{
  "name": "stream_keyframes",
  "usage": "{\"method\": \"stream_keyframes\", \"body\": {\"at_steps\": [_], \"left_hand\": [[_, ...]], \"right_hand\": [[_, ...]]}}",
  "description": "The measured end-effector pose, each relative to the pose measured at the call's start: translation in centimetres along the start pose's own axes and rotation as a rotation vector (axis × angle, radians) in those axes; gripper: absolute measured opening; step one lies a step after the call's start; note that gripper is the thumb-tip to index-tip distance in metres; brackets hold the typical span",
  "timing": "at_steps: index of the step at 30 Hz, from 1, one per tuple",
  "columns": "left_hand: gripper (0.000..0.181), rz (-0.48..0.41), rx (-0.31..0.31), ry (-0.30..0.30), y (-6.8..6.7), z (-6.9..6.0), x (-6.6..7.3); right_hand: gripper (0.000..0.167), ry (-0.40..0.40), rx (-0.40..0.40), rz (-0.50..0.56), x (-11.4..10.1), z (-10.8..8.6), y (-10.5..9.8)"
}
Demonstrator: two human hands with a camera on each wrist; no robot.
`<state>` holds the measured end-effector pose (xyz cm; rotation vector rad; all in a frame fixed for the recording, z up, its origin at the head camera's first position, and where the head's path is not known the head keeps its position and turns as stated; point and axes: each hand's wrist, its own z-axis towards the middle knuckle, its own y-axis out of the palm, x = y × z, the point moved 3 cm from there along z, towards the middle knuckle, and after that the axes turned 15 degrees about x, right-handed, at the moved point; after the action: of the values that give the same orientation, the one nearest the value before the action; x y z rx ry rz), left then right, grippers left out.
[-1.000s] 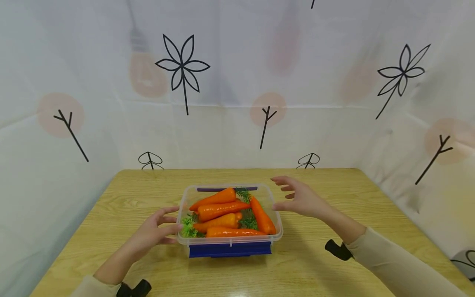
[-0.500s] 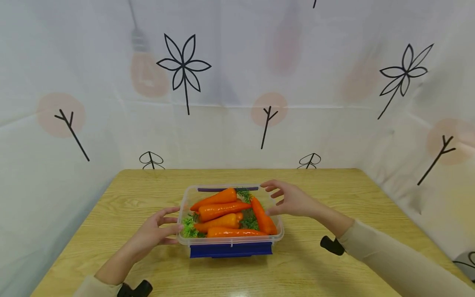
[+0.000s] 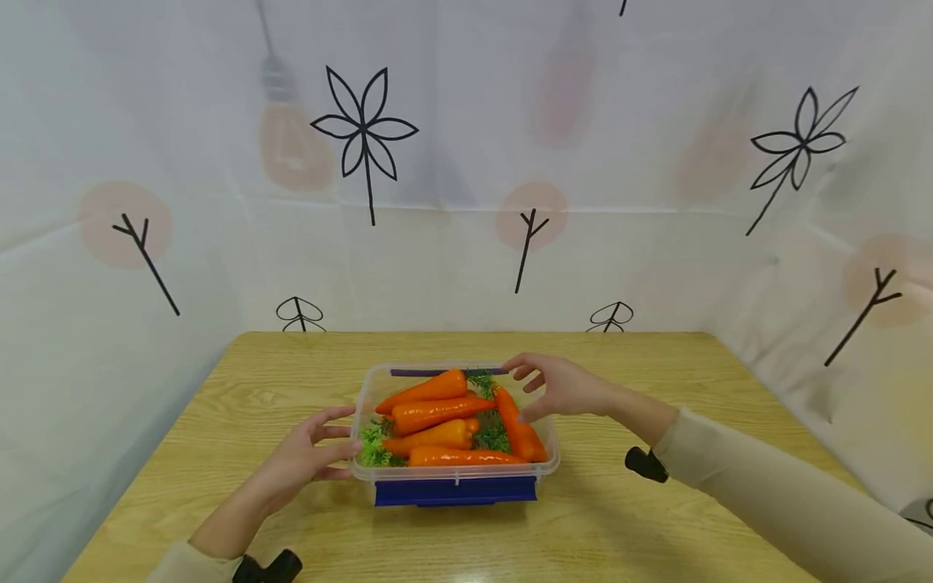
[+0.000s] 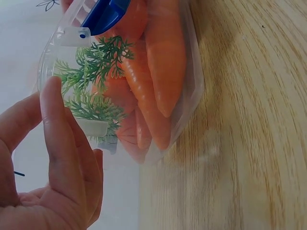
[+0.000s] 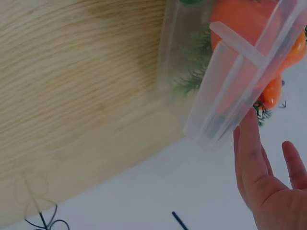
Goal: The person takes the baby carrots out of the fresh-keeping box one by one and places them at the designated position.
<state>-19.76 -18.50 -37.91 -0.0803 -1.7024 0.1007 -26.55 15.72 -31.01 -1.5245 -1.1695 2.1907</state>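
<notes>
Plastic container (image 3: 437, 473) stands, I see remotely, between left hand (image 3: 297, 457), its fingers relaxed and spread, and right hand (image 3: 570, 387), whose loosely bent fingers hang over the container; inside lie orange carrots (image 3: 437, 414) and green leaves (image 3: 374, 444).

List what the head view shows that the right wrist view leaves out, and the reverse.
Only the head view: the left hand, the beige sleeves and the blue front clip. Only the right wrist view: a translucent tab on the clear container's side. Both: the right hand, the container, carrots and greenery, wooden table and patterned backdrop.
</notes>
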Motion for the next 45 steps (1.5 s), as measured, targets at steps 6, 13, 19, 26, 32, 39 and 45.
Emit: {"method": "stream_keyframes", "body": {"at_steps": [6, 13, 19, 26, 32, 39, 45], "left_hand": [[0.071, 0.0, 0.012, -0.006, -0.1, 0.0, 0.0], [0.071, 0.001, 0.009, -0.012, -0.1, 0.0, -0.1], [0.071, -0.007, 0.003, -0.015, 0.0, 0.1, 0.0], [0.071, -0.005, 0.012, -0.019, 0.0, 0.1, 0.1], [0.071, -0.008, 0.012, -0.021, 0.0, 0.0, 0.1], [0.071, -0.008, 0.013, -0.02, 0.0, 0.0, 0.2], [0.07, -0.015, 0.016, -0.023, 0.0, 0.1, 0.1]], "right_hand": [[0.067, 0.071, -0.147, 0.03, -0.6, 0.5, 0.6], [0.064, 0.127, -0.268, -0.049, -1.0, 1.5, 1.9], [0.062, 0.096, -0.308, -0.106, -1.0, 1.5, 3.1], [0.053, 0.03, -0.26, -0.096, -0.8, 1.4, 3.1], [0.056, 0.141, -0.207, -0.088, -0.3, 0.9, 2.8], [0.057, 0.184, -0.227, 0.057, -0.2, 0.6, 2.6], [0.06, 0.173, -0.194, 0.129, -0.3, 0.4, 2.8]]}}
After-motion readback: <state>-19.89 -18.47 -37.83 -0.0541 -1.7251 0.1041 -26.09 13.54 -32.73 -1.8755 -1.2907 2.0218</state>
